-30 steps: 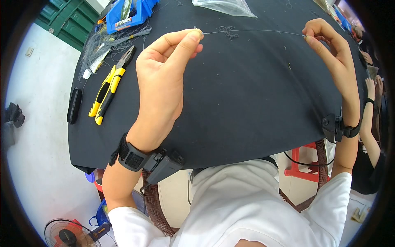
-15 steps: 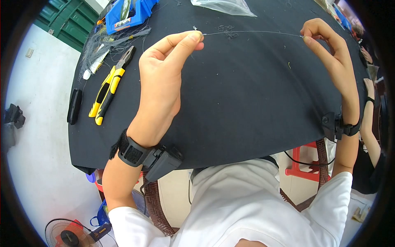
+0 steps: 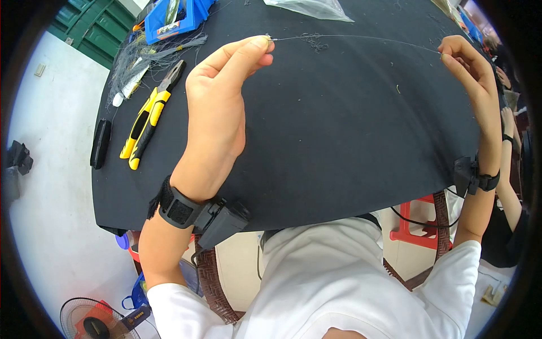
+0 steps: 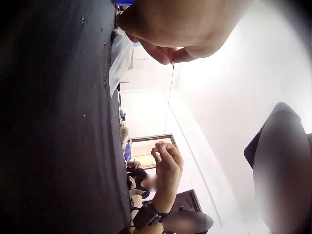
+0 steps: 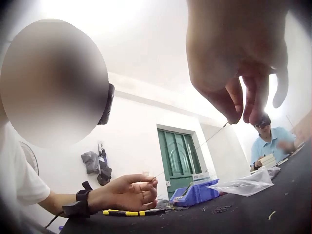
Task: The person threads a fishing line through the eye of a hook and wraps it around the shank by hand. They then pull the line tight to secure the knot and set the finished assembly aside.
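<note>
A thin, pale line [image 3: 361, 36] stretches between both hands above the black-covered table, bowing slightly upward in the head view. My left hand [image 3: 217, 104] pinches its left end between thumb and index fingertip, where a small metallic bit shows at the fingertips. At the far end, the thumb and forefinger of my right hand [image 3: 473, 70] grip the line. A short dark piece [image 5: 225, 125] on the line sticks out from the right fingertips in the right wrist view. Yellow-and-black pliers [image 3: 148, 116] lie on the table, left of my left hand.
Behind the left hand, a bundle of grey strands [image 3: 132, 68] lies beside a blue bin [image 3: 197, 21]. A clear plastic bag [image 3: 313, 8] is at the far edge, with a small tangle of scraps [image 3: 315, 42] nearer. A black case [image 3: 100, 144] lies far left. Other people sit at the right.
My right hand has moved right and slightly down, while my left hand has shifted a little left and up. More line now spans the wider gap. The pliers stay put.
</note>
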The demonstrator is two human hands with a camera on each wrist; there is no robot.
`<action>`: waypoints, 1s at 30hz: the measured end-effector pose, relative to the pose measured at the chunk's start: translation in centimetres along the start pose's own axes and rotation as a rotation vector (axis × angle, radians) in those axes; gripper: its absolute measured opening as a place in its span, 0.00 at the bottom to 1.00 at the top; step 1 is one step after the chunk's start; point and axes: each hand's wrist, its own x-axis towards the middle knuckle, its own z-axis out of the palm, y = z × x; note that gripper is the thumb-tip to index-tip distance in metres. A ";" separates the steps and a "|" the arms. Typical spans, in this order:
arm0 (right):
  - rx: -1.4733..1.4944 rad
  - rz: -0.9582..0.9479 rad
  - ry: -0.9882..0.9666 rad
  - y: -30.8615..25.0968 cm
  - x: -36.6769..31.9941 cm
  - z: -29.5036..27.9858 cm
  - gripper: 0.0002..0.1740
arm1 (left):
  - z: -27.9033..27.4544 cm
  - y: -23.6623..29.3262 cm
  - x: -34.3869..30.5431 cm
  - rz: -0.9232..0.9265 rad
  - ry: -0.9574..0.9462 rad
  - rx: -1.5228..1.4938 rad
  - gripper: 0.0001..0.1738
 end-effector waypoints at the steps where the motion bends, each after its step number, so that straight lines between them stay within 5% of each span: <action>1: 0.015 0.036 0.007 -0.1 -0.1 -0.3 0.13 | 0.0 0.0 0.0 -0.007 0.009 -0.002 0.09; 19: -0.110 0.199 0.078 4.1 -1.5 -2.2 0.11 | -0.3 0.3 0.1 0.018 0.023 -0.011 0.10; 30: 0.107 0.208 0.031 4.1 -2.1 -0.7 0.08 | 0.1 0.9 0.1 0.150 -0.004 0.034 0.09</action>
